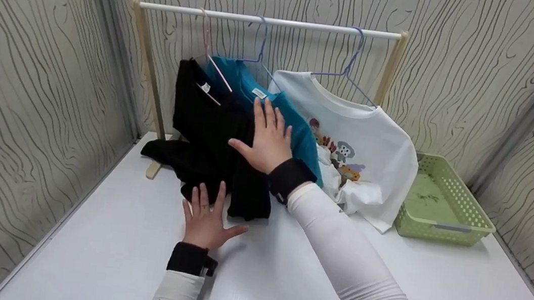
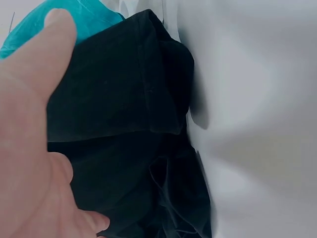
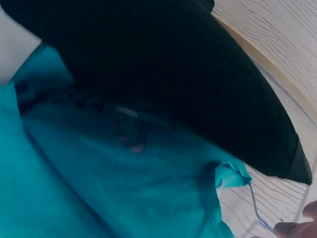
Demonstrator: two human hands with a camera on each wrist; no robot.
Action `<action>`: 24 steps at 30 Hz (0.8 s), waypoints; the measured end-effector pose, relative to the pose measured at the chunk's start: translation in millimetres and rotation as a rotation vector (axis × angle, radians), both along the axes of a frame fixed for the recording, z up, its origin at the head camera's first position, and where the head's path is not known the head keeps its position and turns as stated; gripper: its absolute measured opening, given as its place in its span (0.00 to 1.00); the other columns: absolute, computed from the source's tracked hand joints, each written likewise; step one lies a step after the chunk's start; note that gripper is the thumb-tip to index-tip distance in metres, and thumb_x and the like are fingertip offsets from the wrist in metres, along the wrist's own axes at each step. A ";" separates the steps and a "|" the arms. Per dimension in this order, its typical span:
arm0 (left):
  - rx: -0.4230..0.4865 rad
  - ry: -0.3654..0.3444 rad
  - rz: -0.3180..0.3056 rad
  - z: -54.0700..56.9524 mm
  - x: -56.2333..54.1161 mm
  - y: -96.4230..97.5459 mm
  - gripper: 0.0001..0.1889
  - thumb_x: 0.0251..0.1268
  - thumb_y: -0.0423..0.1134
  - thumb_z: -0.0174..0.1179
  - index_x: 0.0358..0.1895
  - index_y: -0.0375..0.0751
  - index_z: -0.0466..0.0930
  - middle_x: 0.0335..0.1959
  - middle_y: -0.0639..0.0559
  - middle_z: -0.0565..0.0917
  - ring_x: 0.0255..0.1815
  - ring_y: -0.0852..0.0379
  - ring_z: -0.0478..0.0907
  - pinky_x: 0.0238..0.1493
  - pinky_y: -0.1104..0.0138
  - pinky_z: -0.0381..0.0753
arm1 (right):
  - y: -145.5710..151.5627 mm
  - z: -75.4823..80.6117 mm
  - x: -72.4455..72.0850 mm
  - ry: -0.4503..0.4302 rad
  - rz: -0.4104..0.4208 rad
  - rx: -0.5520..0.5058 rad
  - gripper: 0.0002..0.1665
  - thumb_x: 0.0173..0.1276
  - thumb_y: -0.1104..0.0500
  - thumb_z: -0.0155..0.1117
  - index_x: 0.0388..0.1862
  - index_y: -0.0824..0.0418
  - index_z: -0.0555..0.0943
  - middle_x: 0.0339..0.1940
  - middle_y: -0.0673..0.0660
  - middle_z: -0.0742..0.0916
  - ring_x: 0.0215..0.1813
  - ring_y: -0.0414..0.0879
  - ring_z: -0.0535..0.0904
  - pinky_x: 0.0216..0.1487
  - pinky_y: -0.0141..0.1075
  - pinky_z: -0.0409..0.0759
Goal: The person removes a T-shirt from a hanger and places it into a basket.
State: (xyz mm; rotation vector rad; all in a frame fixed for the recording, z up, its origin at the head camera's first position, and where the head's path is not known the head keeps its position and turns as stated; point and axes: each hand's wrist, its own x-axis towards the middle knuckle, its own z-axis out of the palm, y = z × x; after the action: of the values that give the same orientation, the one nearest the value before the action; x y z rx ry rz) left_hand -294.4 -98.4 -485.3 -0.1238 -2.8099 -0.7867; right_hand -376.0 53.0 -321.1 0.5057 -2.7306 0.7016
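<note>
A black long-sleeved top point(image 1: 213, 133) hangs from a pink hanger point(image 1: 220, 74) at the left of a small rack, its lower part and sleeves reaching the table. My left hand point(image 1: 207, 221) is at its bottom edge, fingers spread. In the left wrist view, the thumb stretches across the black cloth point(image 2: 104, 99). Higher up, my right hand point(image 1: 270, 143) has its fingers fanned out in front of the teal top point(image 1: 303, 142), beside the black one. The right wrist view shows teal fabric point(image 3: 133, 183) under a dark sleeve, with fingertips point(image 3: 297, 229) at the lower corner.
The rack's white rail point(image 1: 302, 25) also carries a white printed top point(image 1: 390, 144) on a purple hanger point(image 1: 351, 61). A green perforated basket point(image 1: 463, 215) stands on the white table point(image 1: 96, 251) to the right. Wood-patterned walls point(image 1: 53, 67) enclose the table at the back and sides.
</note>
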 end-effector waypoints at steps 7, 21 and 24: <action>-0.032 -0.030 -0.008 2.0 0.5 3.4 0.62 0.51 0.67 0.74 0.84 0.46 0.49 0.83 0.24 0.42 0.84 0.26 0.35 0.79 0.30 0.36 | -9.7 11.0 -13.9 -0.106 0.045 -0.158 0.49 0.80 0.44 0.57 0.87 0.52 0.43 0.87 0.57 0.58 0.85 0.55 0.58 0.82 0.52 0.59; -0.018 -0.005 0.006 0.8 -0.8 0.1 0.62 0.51 0.66 0.74 0.84 0.43 0.49 0.82 0.22 0.45 0.84 0.25 0.38 0.78 0.30 0.39 | -7.3 27.9 -24.6 -0.087 -0.026 -0.205 0.26 0.79 0.64 0.43 0.73 0.64 0.70 0.69 0.66 0.80 0.69 0.58 0.77 0.72 0.47 0.74; -0.006 -0.002 0.006 0.2 -0.8 -0.5 0.62 0.51 0.66 0.74 0.84 0.43 0.49 0.81 0.21 0.45 0.84 0.25 0.38 0.78 0.29 0.39 | -8.3 33.5 -24.6 -0.116 -0.020 -0.227 0.27 0.80 0.64 0.39 0.73 0.66 0.69 0.72 0.65 0.77 0.73 0.58 0.73 0.76 0.47 0.70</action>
State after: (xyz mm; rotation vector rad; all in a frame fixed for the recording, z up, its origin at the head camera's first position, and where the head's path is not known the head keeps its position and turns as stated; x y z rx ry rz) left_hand -295.2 -98.9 -485.2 -0.1160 -2.8133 -0.7779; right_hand -400.6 44.7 -287.6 0.3959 -2.7082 1.0507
